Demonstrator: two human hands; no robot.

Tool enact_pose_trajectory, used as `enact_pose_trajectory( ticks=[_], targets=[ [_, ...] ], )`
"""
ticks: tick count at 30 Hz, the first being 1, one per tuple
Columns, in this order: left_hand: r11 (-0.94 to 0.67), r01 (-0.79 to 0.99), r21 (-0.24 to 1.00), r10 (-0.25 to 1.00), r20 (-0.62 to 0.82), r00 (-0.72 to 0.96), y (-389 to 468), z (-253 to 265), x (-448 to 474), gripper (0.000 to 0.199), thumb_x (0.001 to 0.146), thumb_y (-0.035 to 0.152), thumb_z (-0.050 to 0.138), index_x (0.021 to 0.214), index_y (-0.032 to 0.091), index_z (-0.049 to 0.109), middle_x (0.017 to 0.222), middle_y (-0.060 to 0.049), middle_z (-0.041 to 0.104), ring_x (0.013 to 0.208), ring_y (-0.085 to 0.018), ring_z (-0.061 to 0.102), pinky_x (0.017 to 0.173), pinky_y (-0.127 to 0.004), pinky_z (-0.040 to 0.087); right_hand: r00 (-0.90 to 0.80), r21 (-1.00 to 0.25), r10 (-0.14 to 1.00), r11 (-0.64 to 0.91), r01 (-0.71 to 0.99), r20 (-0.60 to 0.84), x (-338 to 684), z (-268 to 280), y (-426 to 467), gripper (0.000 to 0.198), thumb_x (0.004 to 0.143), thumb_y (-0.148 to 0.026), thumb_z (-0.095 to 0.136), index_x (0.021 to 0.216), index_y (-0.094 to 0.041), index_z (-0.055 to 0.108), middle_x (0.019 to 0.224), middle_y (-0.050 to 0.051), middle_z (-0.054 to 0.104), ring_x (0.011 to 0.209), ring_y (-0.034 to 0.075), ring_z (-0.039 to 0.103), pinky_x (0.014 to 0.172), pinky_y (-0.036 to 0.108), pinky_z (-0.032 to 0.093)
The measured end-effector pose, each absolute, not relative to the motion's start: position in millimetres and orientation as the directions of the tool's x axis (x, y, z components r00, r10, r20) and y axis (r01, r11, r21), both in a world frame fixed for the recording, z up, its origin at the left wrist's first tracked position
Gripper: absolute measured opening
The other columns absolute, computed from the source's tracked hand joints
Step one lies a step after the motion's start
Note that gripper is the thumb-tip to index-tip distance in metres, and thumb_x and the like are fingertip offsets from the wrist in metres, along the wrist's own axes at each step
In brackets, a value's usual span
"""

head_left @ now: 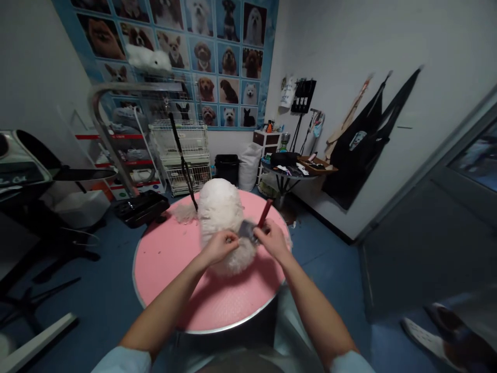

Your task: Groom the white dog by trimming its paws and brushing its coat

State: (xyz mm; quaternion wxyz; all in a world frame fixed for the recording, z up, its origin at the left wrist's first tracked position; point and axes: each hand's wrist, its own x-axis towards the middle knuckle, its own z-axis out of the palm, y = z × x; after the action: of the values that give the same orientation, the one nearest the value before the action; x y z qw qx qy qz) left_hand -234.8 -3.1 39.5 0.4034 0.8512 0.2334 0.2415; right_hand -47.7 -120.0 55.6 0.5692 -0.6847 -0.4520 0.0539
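Observation:
A white, fluffy dog (221,204) is on the round pink grooming table (166,269), its head not clearly visible. At its near side, the fingers of my left hand (220,245) are closed on the dog's fur. My right hand (273,239) grips a slicker brush (247,230) with a grey head and a dark red handle that points up. The brush head lies against the fur, just right of my left fingers. A tuft of long, curly fur (238,259) hangs below both hands.
A metal grooming arm (116,140) with a black strap (180,150) rises at the table's left. Loose fur (184,212) lies near the far left edge. Behind stand wire cages (182,147), a black bin (227,168) and a side table (289,173) with tools. Aprons (355,145) hang on the right wall.

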Motion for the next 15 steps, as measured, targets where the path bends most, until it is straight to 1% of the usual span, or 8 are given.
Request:
enact_pose_trajectory(
  ticks=[3,4,5,8,9,12,13,15],
  targets=[
    [-0.526,0.232,0.818,0.652,0.212,0.728,0,33,-235,0.013,0.073,0.024,0.058,0.069,0.015,0.066,0.072,-0.003,0.067,0.07,-0.016,0.06,0.066,-0.025,0.042,0.773,-0.825,0.391,-0.058,0.562,0.499,-42,68,-117,0.025,0.074,-0.039,0.056,0.084,-0.016,0.06,0.074,0.003,0.062,0.066,0.016,0.054,0.063,0.027,0.041],
    [-0.524,0.229,0.82,0.656,0.217,0.722,1,31,-236,0.013,0.074,0.024,0.057,0.068,0.015,0.065,0.072,-0.003,0.067,0.07,-0.016,0.06,0.066,-0.025,0.042,0.793,-0.835,0.35,-0.05,0.548,0.499,-41,68,-117,0.027,0.075,-0.039,0.055,0.086,-0.015,0.059,0.075,0.003,0.062,0.066,0.016,0.055,0.063,0.027,0.041],
    [-0.532,0.219,0.818,0.651,0.23,0.723,2,30,-237,0.014,0.075,0.025,0.057,0.068,0.015,0.065,0.072,-0.003,0.067,0.07,-0.016,0.06,0.066,-0.025,0.043,0.774,-0.836,0.393,-0.027,0.549,0.496,-40,67,-118,0.028,0.075,-0.039,0.055,0.088,-0.015,0.059,0.076,0.003,0.062,0.067,0.016,0.055,0.062,0.027,0.042],
    [-0.565,0.197,0.801,0.638,0.273,0.72,3,27,-239,0.015,0.077,0.027,0.056,0.071,0.016,0.065,0.073,-0.002,0.067,0.07,-0.016,0.06,0.067,-0.025,0.043,0.61,-0.796,0.662,-0.035,0.605,0.435,-40,62,-120,0.024,0.07,-0.037,0.058,0.083,-0.017,0.059,0.073,0.002,0.062,0.065,0.016,0.054,0.061,0.026,0.041],
    [-0.574,0.205,0.793,0.641,0.279,0.715,2,26,-240,0.016,0.077,0.027,0.056,0.071,0.016,0.065,0.073,-0.002,0.067,0.07,-0.016,0.06,0.067,-0.025,0.043,0.626,-0.782,0.65,-0.079,0.618,0.43,-40,61,-120,0.023,0.07,-0.037,0.059,0.082,-0.017,0.059,0.074,0.002,0.063,0.066,0.016,0.054,0.062,0.027,0.041],
    [-0.593,0.235,0.77,0.64,0.273,0.718,0,27,-242,0.017,0.078,0.027,0.055,0.069,0.016,0.064,0.07,-0.002,0.066,0.068,-0.015,0.059,0.066,-0.025,0.042,0.792,-0.817,0.395,-0.154,0.556,0.465,-37,60,-119,0.027,0.075,-0.039,0.054,0.088,-0.016,0.056,0.078,0.005,0.063,0.069,0.018,0.055,0.064,0.029,0.041],
    [-0.6,0.231,0.766,0.628,0.272,0.729,0,27,-243,0.017,0.078,0.026,0.054,0.068,0.016,0.063,0.07,-0.001,0.066,0.068,-0.015,0.059,0.065,-0.025,0.042,0.794,-0.827,0.396,-0.132,0.547,0.462,-37,59,-119,0.027,0.076,-0.039,0.053,0.089,-0.016,0.056,0.078,0.005,0.063,0.069,0.017,0.056,0.064,0.028,0.042],
    [-0.615,0.219,0.758,0.607,0.278,0.745,-1,28,-245,0.017,0.079,0.026,0.053,0.069,0.017,0.063,0.071,-0.001,0.066,0.068,-0.015,0.059,0.065,-0.025,0.042,0.69,-0.809,0.582,-0.091,0.58,0.43,-37,59,-118,0.025,0.074,-0.039,0.053,0.087,-0.017,0.056,0.075,0.002,0.062,0.066,0.017,0.055,0.061,0.027,0.041]
  ],
)
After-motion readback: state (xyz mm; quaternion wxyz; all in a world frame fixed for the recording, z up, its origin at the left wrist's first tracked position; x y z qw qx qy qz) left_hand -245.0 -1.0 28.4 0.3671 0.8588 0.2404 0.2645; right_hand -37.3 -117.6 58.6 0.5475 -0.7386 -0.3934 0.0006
